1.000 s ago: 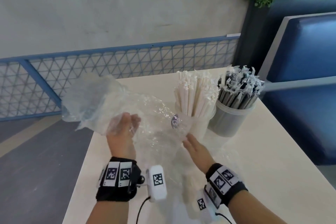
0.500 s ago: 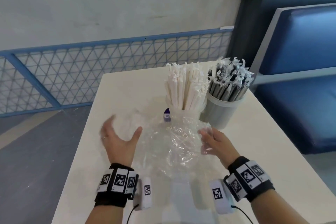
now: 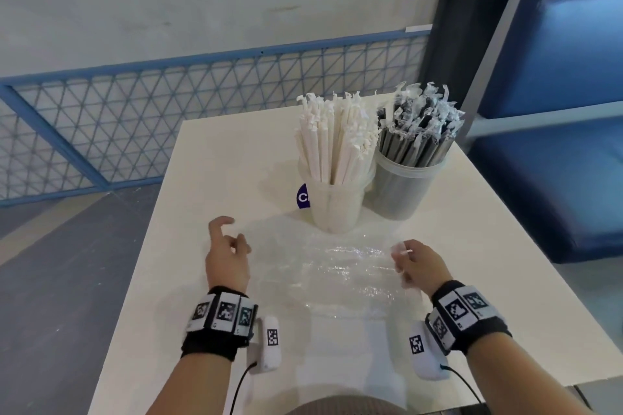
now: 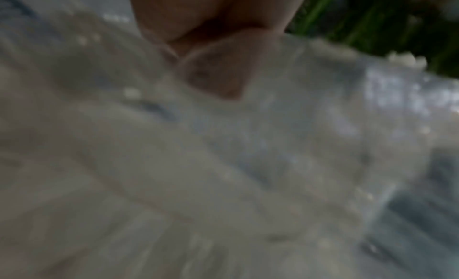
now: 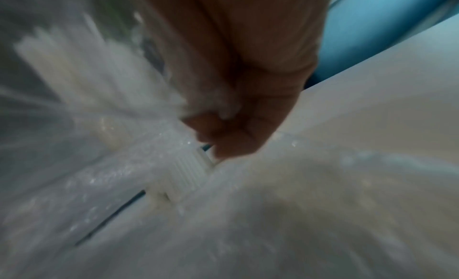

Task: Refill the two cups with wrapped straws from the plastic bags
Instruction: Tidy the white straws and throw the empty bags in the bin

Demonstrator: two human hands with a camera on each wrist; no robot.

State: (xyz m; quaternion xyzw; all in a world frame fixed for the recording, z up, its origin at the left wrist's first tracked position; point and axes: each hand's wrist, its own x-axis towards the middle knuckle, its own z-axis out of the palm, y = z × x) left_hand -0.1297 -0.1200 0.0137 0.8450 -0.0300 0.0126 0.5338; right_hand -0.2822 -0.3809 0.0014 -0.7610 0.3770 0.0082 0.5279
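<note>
Two clear cups stand at the table's far side. The left cup is packed with white paper-wrapped straws. The right cup is packed with dark straws in clear wrappers. In front of them a crumpled clear plastic bag lies spread flat on the table; no straws show in it. My right hand pinches the bag's right edge. At the bag's left edge, my left hand has curled fingers and seems to pinch the film; the index finger is lifted. Both wrist views are blurred.
The white table ends in an edge close to my left arm, with grey floor beyond. A blue mesh railing runs behind the table. A blue padded bench stands at the right, close to the dark-straw cup.
The bag, held up and bunched a second ago, has come down and been pulled flat. My hands have moved apart to its two edges. My left hand went from spread to curled.
</note>
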